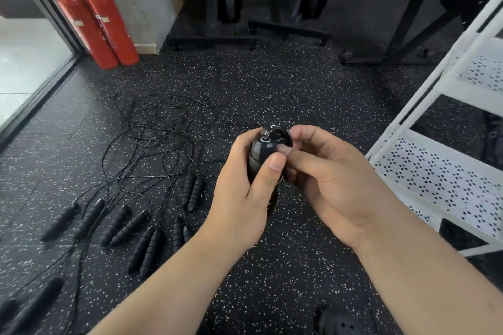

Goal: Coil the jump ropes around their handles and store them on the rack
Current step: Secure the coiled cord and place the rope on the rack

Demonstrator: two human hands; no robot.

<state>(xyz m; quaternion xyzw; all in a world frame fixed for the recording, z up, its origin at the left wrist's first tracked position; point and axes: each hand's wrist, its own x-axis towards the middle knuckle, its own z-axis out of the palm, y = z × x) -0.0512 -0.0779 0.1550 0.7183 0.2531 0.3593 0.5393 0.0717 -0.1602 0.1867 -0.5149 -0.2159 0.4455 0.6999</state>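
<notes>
speckled black rubber floor (pixel 272 79) held a tangle of loose jump ropes (pixel 163 128), two red fire extinguishers (pixel 98 22) by the wall, and a white perforated rack (pixel 435 179) on the right. left hand (pixel 239 193) wrapped around upright black handles (pixel 258 151) above the floor; right hand (pixel 334 185) pinched near their top.

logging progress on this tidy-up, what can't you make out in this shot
Held handles: head view; the left hand and right hand cover most of them, so how much cord is coiled is hidden.
Rack: cut off by the right edge; anything stored higher or further right is unseen.
Floor cords: too thin and tangled to trace to their handles.
Bottom-left handles: blurred, cut by the edge.
</notes>
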